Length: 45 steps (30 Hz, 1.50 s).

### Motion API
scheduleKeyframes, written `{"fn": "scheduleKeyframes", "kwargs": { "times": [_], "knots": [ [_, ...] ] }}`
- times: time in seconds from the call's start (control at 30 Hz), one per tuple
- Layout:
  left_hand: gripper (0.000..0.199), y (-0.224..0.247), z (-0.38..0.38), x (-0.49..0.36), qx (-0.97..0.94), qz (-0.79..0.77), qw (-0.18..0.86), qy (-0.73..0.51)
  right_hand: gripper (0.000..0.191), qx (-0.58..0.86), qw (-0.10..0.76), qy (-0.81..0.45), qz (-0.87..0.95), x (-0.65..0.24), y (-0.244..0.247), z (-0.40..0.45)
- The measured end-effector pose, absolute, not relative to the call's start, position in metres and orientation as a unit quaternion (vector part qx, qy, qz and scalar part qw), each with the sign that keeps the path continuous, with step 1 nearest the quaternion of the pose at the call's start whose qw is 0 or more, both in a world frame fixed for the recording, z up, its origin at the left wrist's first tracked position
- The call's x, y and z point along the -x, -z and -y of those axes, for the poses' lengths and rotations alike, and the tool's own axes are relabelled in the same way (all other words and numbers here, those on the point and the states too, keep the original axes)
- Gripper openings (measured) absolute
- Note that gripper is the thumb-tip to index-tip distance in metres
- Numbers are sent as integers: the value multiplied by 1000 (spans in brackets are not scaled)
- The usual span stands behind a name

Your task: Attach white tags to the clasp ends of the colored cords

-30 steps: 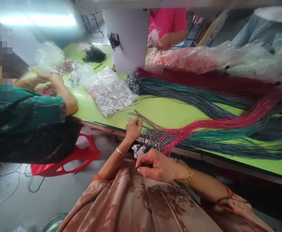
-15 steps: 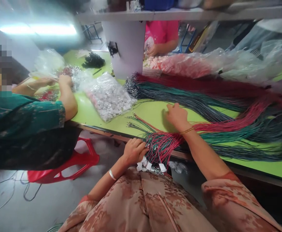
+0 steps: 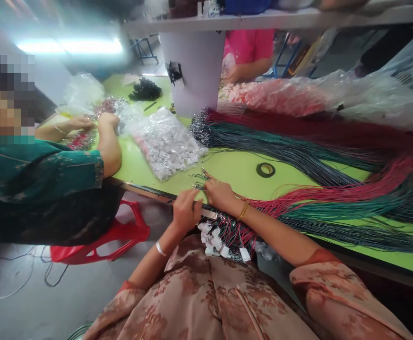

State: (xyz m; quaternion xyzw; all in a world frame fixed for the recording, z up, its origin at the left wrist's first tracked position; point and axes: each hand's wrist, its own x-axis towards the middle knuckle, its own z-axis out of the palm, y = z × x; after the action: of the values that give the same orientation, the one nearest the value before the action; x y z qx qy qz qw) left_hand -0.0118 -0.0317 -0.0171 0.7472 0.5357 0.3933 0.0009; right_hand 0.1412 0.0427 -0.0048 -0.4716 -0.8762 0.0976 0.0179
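- We work at a yellow-green table (image 3: 235,163), where long bundles of thin red, green and dark wires (image 3: 329,192) stretch to our right.
- A clear plastic bag (image 3: 288,97) behind them holds pink pieces.
- A clear plastic bag (image 3: 173,146) nearer our left holds small white blocks.
- Our right hand (image 3: 220,194) lies over loose wires near their tips at the front edge; we cannot tell whether it grips them.
- Our blurred left hand (image 3: 186,210) is beside it, fingers curled, grip unclear.
- White connectors (image 3: 213,241) hang below the edge.
- A black tape roll (image 3: 265,170) lies behind.
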Motion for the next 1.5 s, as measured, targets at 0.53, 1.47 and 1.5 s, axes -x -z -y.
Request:
{"fn": "scheduleKeyframes", "kwargs": {
  "times": [0.53, 1.47, 1.5],
  "knots": [
    [84, 3, -161, 42, -608, -767, 19, -203, 28, 478, 19, -94, 873, -146, 9, -48],
    [24, 30, -104, 39, -766, -592, -23, -250, 29, 440, 29, -98, 892, -175, 10, -52],
    [23, 29, -103, 40, -765, -594, -21, -249, 29, 444, 40, -102, 889, -175, 10, -51]
  ]
}}
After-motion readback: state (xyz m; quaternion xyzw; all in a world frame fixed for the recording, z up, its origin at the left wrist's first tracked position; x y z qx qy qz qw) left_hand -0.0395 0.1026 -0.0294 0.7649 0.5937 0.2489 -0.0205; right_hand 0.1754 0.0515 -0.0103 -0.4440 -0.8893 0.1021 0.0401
